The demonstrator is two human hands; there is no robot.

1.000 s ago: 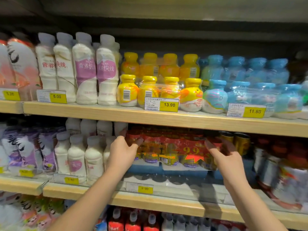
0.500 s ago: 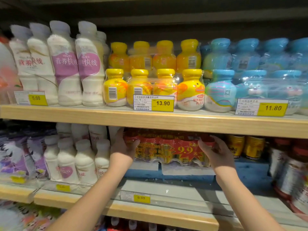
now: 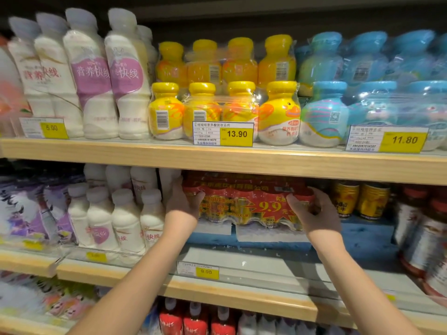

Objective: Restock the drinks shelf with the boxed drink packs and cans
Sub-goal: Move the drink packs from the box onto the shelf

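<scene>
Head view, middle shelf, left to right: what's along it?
Purple printed pouches, white plastic bottles, left hand, red shrink-wrapped can multipack, right hand, gold metal cans, red-capped labelled bottles.

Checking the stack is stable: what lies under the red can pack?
The red can pack sits on white-topped blue boxes, gripped by left hand and right hand. Their contents are covered.
</scene>
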